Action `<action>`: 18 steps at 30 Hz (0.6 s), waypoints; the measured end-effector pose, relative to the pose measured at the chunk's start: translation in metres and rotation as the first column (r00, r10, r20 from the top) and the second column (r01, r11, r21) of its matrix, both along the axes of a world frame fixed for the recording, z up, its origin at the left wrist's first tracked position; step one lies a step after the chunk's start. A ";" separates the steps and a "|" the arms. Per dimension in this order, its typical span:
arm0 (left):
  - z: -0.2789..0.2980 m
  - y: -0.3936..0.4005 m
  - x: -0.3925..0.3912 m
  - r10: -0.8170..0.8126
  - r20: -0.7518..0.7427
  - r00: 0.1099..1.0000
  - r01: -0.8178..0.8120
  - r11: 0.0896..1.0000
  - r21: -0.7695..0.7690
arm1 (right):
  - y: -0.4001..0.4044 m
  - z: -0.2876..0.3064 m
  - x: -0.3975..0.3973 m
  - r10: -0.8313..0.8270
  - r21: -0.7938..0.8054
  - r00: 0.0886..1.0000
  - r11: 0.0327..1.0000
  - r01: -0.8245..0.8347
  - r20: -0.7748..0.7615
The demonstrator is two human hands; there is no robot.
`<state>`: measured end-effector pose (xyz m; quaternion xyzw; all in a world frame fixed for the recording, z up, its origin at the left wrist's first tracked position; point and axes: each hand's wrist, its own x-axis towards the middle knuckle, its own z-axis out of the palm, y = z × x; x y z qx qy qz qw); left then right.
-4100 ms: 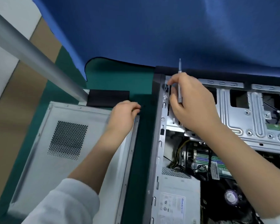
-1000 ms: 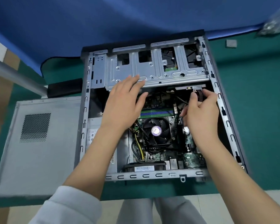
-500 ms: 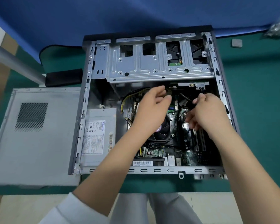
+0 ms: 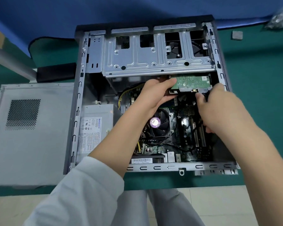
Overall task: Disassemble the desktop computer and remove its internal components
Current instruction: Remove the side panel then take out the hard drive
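Observation:
The open desktop case (image 4: 78,95) lies flat on the green mat. A hard drive (image 4: 192,82), green circuit board up, sticks partly out from under the silver drive cage (image 4: 153,62). My left hand (image 4: 155,97) grips the drive's left end, thumb on top. My right hand (image 4: 219,108) pinches the black cable connector (image 4: 204,93) at the drive's near edge. Below lie the CPU fan (image 4: 160,124) with a purple label, the motherboard (image 4: 186,144) and the grey power supply (image 4: 96,126).
The removed side panel (image 4: 31,131) lies left of the case. A black block (image 4: 55,71) and a metal pole (image 4: 10,62) stand at the back left. A small grey pad (image 4: 237,35) and a plastic bag (image 4: 279,18) lie at the back right. Blue cloth hangs behind.
Four seconds ago my right hand held a screwdriver at the case's corner. Since half a second ago the hard drive has slid out from under the cage, with my left hand on it and my right at its connector.

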<state>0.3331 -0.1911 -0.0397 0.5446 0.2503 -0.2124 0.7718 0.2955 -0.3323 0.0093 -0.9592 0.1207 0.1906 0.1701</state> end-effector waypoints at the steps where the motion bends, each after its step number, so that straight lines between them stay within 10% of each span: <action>1: 0.001 0.001 -0.003 -0.012 -0.021 1.000 0.012 1.000 0.005 | 0.000 0.002 -0.001 -0.012 -0.022 0.999 1.000 0.013 0.040; 18: 0.032 0.007 -0.043 -0.166 -0.079 0.983 0.155 0.979 -0.130 | -0.006 0.022 0.005 0.265 -0.314 0.963 0.920 -0.235 0.055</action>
